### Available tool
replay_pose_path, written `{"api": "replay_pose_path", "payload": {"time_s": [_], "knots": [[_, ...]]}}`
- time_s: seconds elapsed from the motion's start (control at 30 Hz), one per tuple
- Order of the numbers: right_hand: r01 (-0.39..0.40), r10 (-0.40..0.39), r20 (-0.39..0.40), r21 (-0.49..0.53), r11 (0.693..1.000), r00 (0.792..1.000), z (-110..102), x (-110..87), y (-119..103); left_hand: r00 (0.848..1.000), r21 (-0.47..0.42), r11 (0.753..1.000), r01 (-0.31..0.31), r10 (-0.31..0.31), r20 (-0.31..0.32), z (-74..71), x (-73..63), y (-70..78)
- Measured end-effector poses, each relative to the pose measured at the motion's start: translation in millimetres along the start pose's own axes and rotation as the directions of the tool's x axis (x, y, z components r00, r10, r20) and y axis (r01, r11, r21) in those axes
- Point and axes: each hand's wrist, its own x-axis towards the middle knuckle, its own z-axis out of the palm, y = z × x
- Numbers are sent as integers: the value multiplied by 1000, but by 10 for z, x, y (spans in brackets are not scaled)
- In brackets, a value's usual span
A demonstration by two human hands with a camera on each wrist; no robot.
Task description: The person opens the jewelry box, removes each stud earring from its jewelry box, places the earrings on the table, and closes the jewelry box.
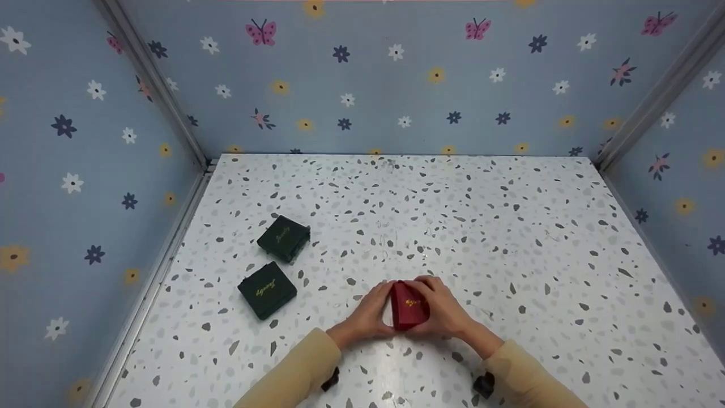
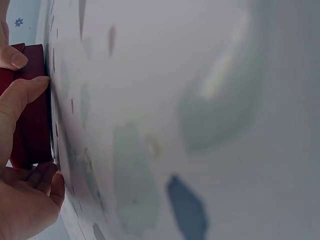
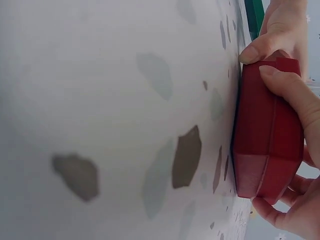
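Note:
A closed red jewelry box (image 1: 410, 306) with gold lettering on its lid rests on the speckled table, between both hands. My left hand (image 1: 367, 315) holds it from the left, thumb at the near end and fingers at the far end. From the right, my right hand (image 1: 444, 310) grips it, its fingers over the far edge and its thumb near the front. In the right wrist view, the red box (image 3: 267, 130) shows its slanted sides and lid seam. Part of its right side is hidden by the right hand in the head view.
Two dark green jewelry boxes, one farther back (image 1: 283, 238) and one nearer (image 1: 267, 290), lie on the left of the white speckled table (image 1: 481, 226). Blue flowered walls (image 1: 385, 85) enclose the table at the back and on both sides.

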Motion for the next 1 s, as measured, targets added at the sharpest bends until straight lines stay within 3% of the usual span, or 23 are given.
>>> {"api": "replay_pose_path", "payload": {"time_s": [0.3, 0.67, 1.0], "knots": [[-14, 14, -10, -9, 1000, 1000, 13, -3, -4, 1000, 9, 1000, -27, 27, -5, -15, -3, -3], [-34, 35, -10, 39, 999, 999, -105, 24, -45, 999, 2, 1000, 24, -24, 27, -20, 1, -1], [-46, 46, 3, 65, 997, 999, -179, -16, -30, 999, 8, 1000, 29, -29, 45, -46, 1, 21]]}}
